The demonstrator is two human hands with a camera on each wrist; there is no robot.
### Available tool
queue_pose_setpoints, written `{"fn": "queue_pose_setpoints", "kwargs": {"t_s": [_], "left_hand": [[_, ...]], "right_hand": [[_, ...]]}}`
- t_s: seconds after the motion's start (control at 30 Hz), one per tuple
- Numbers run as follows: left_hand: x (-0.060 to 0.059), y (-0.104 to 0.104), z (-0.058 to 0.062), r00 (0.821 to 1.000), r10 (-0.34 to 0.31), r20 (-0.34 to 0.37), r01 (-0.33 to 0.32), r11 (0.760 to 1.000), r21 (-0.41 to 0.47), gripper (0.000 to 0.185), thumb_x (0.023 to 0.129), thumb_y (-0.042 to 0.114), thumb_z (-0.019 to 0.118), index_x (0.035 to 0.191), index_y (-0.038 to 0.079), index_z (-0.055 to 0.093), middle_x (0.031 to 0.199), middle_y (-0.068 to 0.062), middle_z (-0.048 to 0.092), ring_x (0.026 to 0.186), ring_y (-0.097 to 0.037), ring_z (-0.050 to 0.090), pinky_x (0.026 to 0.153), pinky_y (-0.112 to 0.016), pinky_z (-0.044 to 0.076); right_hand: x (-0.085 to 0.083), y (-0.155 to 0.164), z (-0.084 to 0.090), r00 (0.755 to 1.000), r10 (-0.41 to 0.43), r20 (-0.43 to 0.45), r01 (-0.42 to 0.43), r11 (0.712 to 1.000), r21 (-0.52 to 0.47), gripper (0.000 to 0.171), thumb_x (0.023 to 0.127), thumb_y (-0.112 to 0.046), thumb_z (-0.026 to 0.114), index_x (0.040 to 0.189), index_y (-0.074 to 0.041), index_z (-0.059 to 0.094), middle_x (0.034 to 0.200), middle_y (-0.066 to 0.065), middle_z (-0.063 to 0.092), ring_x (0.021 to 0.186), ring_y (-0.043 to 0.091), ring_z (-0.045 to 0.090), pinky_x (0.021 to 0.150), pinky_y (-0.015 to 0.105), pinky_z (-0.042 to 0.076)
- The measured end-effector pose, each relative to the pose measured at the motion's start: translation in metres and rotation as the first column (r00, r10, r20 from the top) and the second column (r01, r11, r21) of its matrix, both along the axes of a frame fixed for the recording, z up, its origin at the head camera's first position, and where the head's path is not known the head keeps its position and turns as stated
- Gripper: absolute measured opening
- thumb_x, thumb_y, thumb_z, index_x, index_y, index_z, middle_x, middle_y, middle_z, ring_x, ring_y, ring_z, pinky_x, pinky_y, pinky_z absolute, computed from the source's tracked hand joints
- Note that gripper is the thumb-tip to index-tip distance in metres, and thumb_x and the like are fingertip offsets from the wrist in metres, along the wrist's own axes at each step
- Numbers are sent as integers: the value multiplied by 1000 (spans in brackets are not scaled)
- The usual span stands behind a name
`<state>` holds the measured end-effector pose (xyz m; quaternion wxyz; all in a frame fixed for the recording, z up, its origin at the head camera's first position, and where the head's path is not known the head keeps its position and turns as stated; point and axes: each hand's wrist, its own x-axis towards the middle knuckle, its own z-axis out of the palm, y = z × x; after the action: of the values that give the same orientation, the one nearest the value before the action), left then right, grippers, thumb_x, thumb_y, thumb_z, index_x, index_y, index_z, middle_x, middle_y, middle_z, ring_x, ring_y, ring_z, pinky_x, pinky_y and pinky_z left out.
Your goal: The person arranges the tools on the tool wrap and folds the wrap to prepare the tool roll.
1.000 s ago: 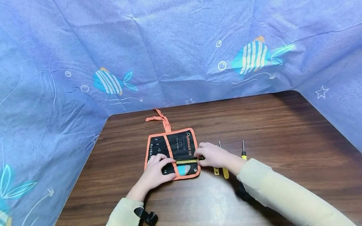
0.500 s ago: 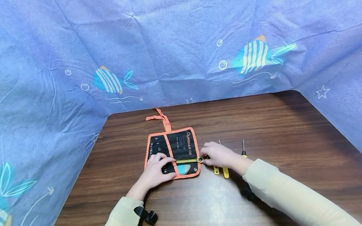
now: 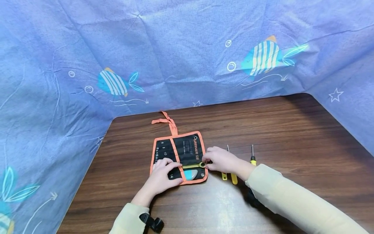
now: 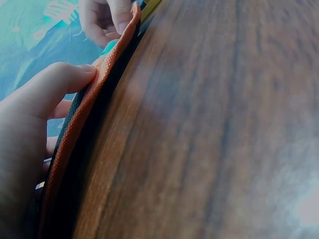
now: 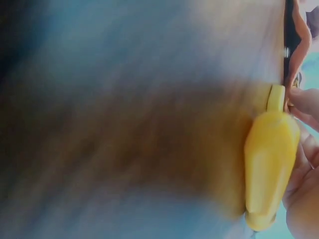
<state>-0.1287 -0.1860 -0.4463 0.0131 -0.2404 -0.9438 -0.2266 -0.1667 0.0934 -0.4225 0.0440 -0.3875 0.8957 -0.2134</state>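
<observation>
While the left hand [image 3: 163,174] rests on the black fabric pouch with orange trim [image 3: 187,154], thumb and fingers apart, the slim yellow wrench with a ring end [image 3: 192,166] lies across it. Looks light, rigid, likely slick; best taken by the ring. Right hand [image 3: 223,160] narrow, fingertips beside that ring; cannot tell whether pinching. Pouch probably soft, liable to slide. Beyond: orange cloth tie [image 3: 173,129], then blue fish-print cloth [image 3: 181,58].

Black pouch [image 3: 188,149], orange-edged — blue backdrop [image 3: 187,39], striped fish [image 3: 264,58].
</observation>
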Motion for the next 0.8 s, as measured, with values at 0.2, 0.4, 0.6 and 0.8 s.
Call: {"fn": "queue_pose_setpoints", "kwargs": {"t_s": [0.2, 0.4, 0.6, 0.8], "left_hand": [[-1, 0, -1, 1000, -9, 8, 8, 1000, 19, 47, 74, 48, 73, 117, 30, 65, 104, 8, 47, 101, -16, 41, 84, -40, 37], [-2, 1, -2, 1000, -12, 7, 11, 1000, 22, 47, 74, 49, 73, 117, 31, 64, 104, 8, 47, 100, -16, 41, 83, -39, 38], [-1, 1, -3, 1000, 7, 17, -8, 1000, 17, 47, 73, 48, 73, 116, 33, 64, 105, 8, 47, 99, -16, 41, 82, -39, 38], [-1, 1, -4, 1000, 15, 8, -15, 1000, 13, 46, 73, 48, 74, 116, 33, 65, 104, 8, 47, 99, -16, 41, 82, -39, 37]], "right_hand": [[0, -11, 0, 1000, 7, -21, -7, 1000, 3, 12, 83, -19, 68, 94, -14, 69, 82, -6, 54, 78, 13, 49, 74, 32, 43], [2, -26, 1, 1000, -6, -2, 6, 1000, 21, 13, 83, -19, 68, 95, -14, 69, 80, -5, 54, 76, 13, 49, 72, 31, 43], [0, -40, 2, 999, -28, 32, 27, 999, 47, 12, 85, -17, 67, 96, -14, 69, 89, -2, 63, 80, 13, 56, 74, 34, 47], [-2, -41, 0, 1000, -13, 20, 12, 999, 34, 11, 84, -18, 69, 95, -14, 69, 89, -2, 64, 80, 13, 57, 75, 34, 46]]}}
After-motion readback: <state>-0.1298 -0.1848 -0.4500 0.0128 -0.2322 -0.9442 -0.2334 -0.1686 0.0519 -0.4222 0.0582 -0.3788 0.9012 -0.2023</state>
